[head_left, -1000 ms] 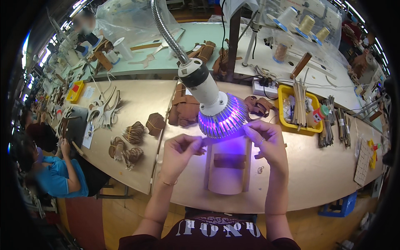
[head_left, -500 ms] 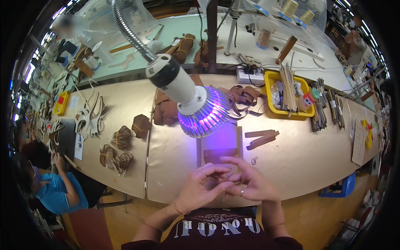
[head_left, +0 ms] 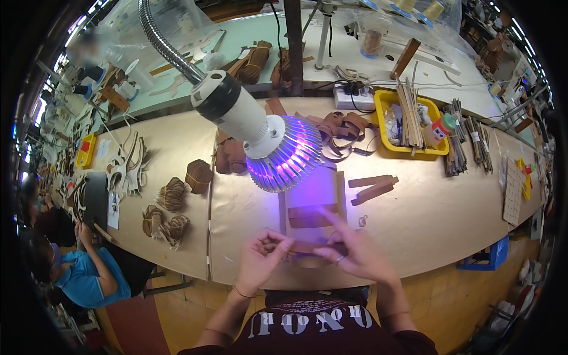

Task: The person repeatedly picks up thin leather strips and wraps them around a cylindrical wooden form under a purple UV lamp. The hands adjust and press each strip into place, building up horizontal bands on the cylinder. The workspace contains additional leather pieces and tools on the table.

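Probably light and bendy, the brown strip (head_left: 304,247) at lower centre is pinched by the left hand (head_left: 261,255) and the right hand (head_left: 358,249), its ends offering the best hold.

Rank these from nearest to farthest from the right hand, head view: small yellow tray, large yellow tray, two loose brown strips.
From the right hand:
1. Two loose brown strips, just beyond it
2. Large yellow tray, ahead and to the right
3. Small yellow tray, far left
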{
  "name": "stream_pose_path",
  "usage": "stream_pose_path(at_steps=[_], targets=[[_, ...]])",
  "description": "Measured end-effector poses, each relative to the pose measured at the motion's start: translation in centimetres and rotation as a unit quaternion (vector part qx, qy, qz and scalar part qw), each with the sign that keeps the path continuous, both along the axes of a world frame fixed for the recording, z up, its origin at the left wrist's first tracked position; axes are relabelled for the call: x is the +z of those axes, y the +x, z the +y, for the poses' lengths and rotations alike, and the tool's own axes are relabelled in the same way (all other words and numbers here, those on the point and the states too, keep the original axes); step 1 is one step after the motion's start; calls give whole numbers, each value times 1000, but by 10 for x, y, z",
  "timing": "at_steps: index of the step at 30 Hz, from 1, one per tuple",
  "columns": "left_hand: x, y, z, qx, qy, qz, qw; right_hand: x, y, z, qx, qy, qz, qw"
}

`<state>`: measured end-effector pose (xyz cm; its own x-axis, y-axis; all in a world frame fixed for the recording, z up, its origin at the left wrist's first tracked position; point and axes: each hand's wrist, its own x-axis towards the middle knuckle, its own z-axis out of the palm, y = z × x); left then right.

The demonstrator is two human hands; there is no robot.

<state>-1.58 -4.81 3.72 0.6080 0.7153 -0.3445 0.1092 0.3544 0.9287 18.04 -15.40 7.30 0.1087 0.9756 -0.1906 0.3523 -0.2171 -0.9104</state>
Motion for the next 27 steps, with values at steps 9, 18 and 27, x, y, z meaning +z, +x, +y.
stream_pose_path(at_steps=[9,18,27], targets=[[-46,15,9,78,-96,-67,990,-24,17,-2,-91,-20,-31,995],[-56,33,38,3,-17,10,1000,-18,10,6,-135,110,-183,967],[-54,39,56,-47,57,29,997,-20,-3,4,-125,131,-236,955]])
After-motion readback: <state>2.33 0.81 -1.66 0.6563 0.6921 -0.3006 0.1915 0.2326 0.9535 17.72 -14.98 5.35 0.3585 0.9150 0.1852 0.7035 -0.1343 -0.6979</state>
